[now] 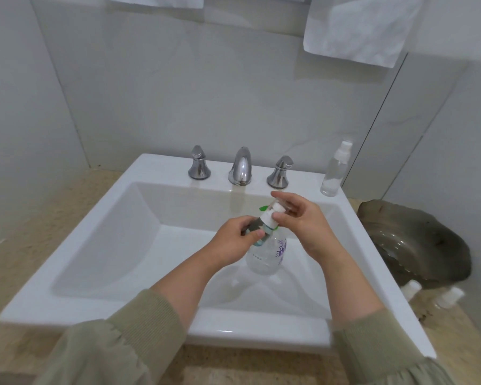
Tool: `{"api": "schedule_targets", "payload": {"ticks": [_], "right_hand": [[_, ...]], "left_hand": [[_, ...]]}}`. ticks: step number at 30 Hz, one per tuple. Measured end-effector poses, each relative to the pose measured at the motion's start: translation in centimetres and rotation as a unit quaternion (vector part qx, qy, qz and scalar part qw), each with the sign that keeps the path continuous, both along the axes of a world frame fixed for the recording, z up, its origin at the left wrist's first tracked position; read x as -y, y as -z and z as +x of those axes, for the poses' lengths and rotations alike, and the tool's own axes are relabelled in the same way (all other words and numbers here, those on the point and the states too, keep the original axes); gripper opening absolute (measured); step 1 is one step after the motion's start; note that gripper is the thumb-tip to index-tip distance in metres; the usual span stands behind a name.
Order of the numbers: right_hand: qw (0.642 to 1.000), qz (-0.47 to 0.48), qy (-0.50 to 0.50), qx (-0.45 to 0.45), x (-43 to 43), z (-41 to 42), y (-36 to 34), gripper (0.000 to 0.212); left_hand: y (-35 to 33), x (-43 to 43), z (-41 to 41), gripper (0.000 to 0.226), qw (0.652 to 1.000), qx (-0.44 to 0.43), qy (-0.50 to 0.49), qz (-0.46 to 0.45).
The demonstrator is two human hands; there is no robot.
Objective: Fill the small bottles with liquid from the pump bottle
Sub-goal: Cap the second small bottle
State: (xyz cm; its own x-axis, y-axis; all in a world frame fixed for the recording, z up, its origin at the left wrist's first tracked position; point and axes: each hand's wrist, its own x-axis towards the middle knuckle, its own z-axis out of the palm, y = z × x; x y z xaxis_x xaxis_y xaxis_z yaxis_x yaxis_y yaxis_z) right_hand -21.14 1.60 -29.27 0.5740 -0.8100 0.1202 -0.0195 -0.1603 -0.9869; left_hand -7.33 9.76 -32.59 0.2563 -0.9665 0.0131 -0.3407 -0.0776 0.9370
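A clear pump bottle (267,254) with purple print is held tilted in the air above the basin of a white sink (161,165). The left hand (233,240) has its grip clenched round the bottle's shoulder and neck, thumb on the near side. The right hand (303,220) grasps the bottle higher up, its fingers curled round the white pump collar; something small and clear shows between its fingertips, possibly part of the pump, though it is too blurred to tell. A bit of green shows beside the pump head.

On the sink's back right corner a small clear spray bottle (335,170) stands upright, well apart from the hands. Two small white-capped bottles (411,289) sit on the bench (67,207) to the right of the sink, just in front of a dark glass dish (417,240).

A chrome tap (240,166) stands at the back of the sink between two chrome handles (199,163). White towels (358,26) hang on the wall above. Both arms wear olive sleeves (139,329), pushed up from the wrists.
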Motion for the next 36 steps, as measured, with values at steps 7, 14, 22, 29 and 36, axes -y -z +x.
{"api": "schedule_targets", "payload": {"ticks": [7, 14, 22, 29, 36], "right_hand": [[0.999, 0.011, -0.035, -0.022, 0.17, -0.27, 0.15, 0.049], [0.999, -0.019, 0.015, -0.030, 0.00, -0.01, 0.02, 0.040], [0.998, 0.020, -0.063, 0.012, 0.35, -0.62, 0.16, 0.051], [1.000, -0.008, 0.012, -0.019, -0.15, -0.10, -0.12, 0.037], [0.997, 0.033, -0.069, 0.029, 0.39, -0.43, 0.16, 0.054]], "left_hand": [[0.02, 0.00, 0.02, 0.025, 1.000, 0.002, -0.005, -0.002], [-0.10, -0.05, -0.09, 0.025, 1.000, 0.007, -0.004, -0.004], [-0.38, -0.10, -0.13, 0.027, 1.000, 0.012, -0.012, -0.017], [-0.36, -0.20, -0.20, 0.025, 1.000, 0.015, 0.000, -0.015], [-0.69, -0.40, -0.20, 0.024, 1.000, -0.019, -0.001, -0.016]]}}
